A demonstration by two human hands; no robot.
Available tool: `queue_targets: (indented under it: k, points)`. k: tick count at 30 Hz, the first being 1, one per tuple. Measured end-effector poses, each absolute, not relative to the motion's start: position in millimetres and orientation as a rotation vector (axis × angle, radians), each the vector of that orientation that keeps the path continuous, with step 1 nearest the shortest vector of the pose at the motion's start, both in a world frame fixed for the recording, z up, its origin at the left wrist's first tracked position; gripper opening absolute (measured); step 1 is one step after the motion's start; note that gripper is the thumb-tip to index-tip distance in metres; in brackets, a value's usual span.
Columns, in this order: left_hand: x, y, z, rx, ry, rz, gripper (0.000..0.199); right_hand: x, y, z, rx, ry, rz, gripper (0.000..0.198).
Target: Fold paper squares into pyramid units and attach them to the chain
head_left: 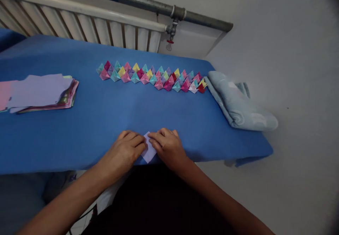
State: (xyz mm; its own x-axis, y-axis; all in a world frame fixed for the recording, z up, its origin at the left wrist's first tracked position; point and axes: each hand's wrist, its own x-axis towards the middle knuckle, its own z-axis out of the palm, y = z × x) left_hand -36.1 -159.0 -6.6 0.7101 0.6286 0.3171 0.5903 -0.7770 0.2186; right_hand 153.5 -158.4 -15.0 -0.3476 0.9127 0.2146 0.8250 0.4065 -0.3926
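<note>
Blue-covered table [92, 122] under a radiator [87, 23], and right at its near edge both hands are down on a small pale paper [149, 152]. Left hand [126, 149] lies flat, fingers curled onto the paper's left side; right hand [167, 145] presses its right side, fingertips nearly meeting. It looks like a fold being creased; the next move would want a firm press along that edge without letting the sheet slip. The paper sits as a diamond, one corner pointing away from the hands, its long axis running near to far. Beyond the hands: a row of folded shapes [150, 76]. Far left, a paper stack [39, 94]. Right, a folded cloth [238, 104].
</note>
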Motion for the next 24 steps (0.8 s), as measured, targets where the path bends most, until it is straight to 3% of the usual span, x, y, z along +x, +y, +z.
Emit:
queue_targets:
  k: [8, 13, 16, 20, 24]
  points:
    - [-9, -103, 28, 2.823, 0.811, -0.031, 0.013, 183, -164, -15, -1.422, -1.898, 0.491, 0.018]
    - [3, -80, 34, 2.639, 0.972, -0.303, 0.033, 193, -167, -12, -1.447, -1.844, 0.533, 0.019]
    - [1, -77, 34, 2.511, 1.104, -0.384, 0.027, 194, -165, -10, -1.444, -1.846, 0.565, 0.019]
    - [-17, -80, 36, 2.259, 1.154, -0.319, 0.005, 194, -164, -8, -1.426, -1.787, 0.643, 0.018]
    - [-38, -93, 35, 1.775, 1.149, 0.126, 0.019, 186, -165, 2, -1.443, -1.504, 0.941, 0.018]
